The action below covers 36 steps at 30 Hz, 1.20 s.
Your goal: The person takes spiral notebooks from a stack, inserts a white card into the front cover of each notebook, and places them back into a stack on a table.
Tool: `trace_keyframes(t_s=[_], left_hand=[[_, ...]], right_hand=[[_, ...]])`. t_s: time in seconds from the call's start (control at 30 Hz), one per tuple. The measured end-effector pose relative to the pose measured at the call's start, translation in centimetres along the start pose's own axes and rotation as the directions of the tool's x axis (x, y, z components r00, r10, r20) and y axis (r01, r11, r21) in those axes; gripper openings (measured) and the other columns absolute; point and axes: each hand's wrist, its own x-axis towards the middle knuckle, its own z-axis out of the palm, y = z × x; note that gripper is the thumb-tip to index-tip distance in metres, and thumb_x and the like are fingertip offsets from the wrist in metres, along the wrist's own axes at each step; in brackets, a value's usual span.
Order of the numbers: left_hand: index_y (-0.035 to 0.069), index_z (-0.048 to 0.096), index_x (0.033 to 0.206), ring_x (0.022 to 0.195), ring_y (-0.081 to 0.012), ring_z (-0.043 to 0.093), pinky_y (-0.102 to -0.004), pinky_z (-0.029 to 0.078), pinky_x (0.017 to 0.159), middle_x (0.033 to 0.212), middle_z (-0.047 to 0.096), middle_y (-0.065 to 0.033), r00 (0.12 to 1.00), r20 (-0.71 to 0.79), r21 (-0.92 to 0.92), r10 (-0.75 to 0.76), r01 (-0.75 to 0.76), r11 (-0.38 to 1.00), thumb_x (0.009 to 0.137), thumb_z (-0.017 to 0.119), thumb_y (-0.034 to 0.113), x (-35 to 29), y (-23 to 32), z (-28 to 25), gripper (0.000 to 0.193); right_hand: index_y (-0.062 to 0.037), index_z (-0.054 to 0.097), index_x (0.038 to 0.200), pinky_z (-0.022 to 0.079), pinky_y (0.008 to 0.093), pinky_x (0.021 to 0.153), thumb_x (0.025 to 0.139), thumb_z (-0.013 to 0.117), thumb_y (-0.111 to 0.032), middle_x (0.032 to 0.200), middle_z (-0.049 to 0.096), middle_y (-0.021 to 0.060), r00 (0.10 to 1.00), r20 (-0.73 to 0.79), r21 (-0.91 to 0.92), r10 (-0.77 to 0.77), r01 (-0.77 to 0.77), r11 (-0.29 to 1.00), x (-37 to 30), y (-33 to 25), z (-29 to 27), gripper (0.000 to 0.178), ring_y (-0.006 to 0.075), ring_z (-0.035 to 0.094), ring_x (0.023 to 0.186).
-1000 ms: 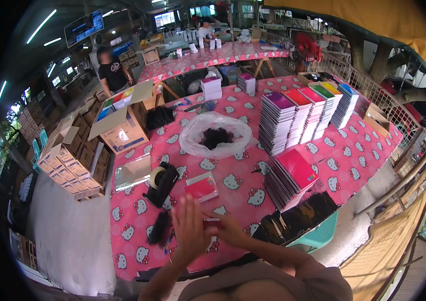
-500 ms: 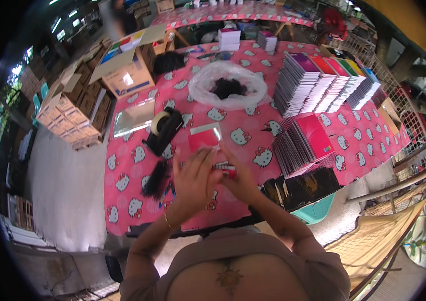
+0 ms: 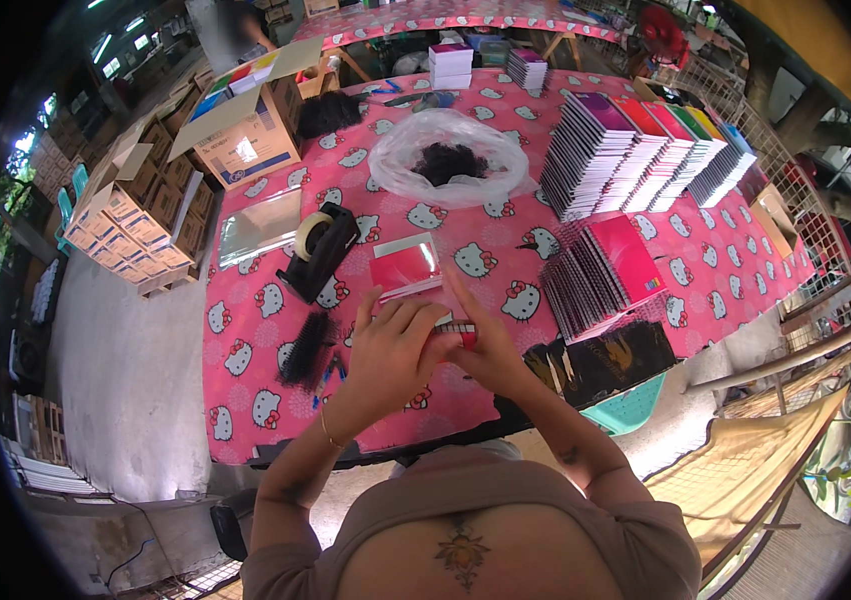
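My left hand (image 3: pixel 395 345) curls its fingers over a small red-and-white striped piece (image 3: pixel 460 331), most of which is hidden. From the other side my right hand (image 3: pixel 493 358) grips the same piece, thumb tucked in and index finger stretched forward. Just beyond the fingertips is a red-covered notebook (image 3: pixel 404 268) with a white strip along its far edge; whether it joins the piece in my hands I cannot tell. To the left stand a black tape dispenser (image 3: pixel 320 255) and a bundle of black binding coils (image 3: pixel 306 350), with blue pens (image 3: pixel 328 378) beside it.
A clear plastic bag (image 3: pixel 395 165) holds black coils (image 3: pixel 450 163). Stacked notebooks (image 3: pixel 585 160) in several colours rise at the right, with red spiral notebooks (image 3: pixel 605 280) nearer. A black box (image 3: pixel 615 365) lies at the front edge. Cartons (image 3: pixel 245 140) stand at the left.
The view has shifted slightly. More of the red notebook's cover now shows beyond my fingers. My left hand has drawn back a little toward me; both hands stay together over the striped piece.
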Motion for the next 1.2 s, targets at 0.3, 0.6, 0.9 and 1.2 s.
trace_keyframes(t_s=[0.3,0.6,0.9,1.2], left_hand=[[0.005,0.065,0.094,0.074,-0.0260,0.061,-0.0370,0.050,0.061,0.085,0.063,-0.0071,0.984,-0.163,-0.109,0.076,-0.094,0.990,0.080,0.077,0.015,0.3,0.6,0.8,0.021],[0.004,0.065,0.097,0.072,-0.0249,0.059,-0.0367,0.049,0.060,0.085,0.061,-0.0065,0.982,-0.078,-0.191,0.173,-0.185,0.964,0.076,0.080,0.013,1.4,1.9,1.4,0.027],[0.005,0.065,0.098,0.074,-0.0228,0.059,-0.0354,0.049,0.060,0.088,0.059,-0.0055,0.930,0.057,-0.189,0.364,-0.347,0.918,0.074,0.078,0.013,4.7,5.3,2.0,0.029],[0.003,0.061,0.105,0.086,-0.0265,0.061,-0.0367,0.050,0.065,0.095,0.058,-0.0103,0.987,-0.027,-0.427,-0.159,0.132,0.895,0.091,0.067,0.018,11.9,11.4,3.9,0.021]], right_hand=[[-0.0043,0.046,0.144,0.053,0.0293,0.083,0.087,0.068,0.000,0.107,0.069,0.0117,0.997,0.072,0.059,-0.036,0.032,0.998,-0.9,-2.3,-4.4,0.061,0.0142,0.064,0.095],[0.0018,0.070,0.089,0.050,0.0247,0.068,0.085,0.072,-0.002,0.080,0.067,0.0039,0.971,0.227,-0.081,0.074,-0.057,0.995,-0.9,-5.7,-9.6,0.006,0.0072,0.063,0.074],[0.0006,0.063,0.080,0.050,0.0279,0.065,0.075,0.071,0.000,0.075,0.063,0.0069,0.993,0.094,-0.252,-0.069,0.090,0.964,-4.0,-6.9,-11.0,0.009,0.0154,0.063,0.069],[-0.0027,0.056,0.133,0.047,0.0356,0.098,0.083,0.074,-0.011,0.125,0.059,0.0208,0.857,-0.398,-0.523,-0.329,0.083,0.849,-6.7,-12.6,-13.7,0.053,0.0300,0.060,0.115]])
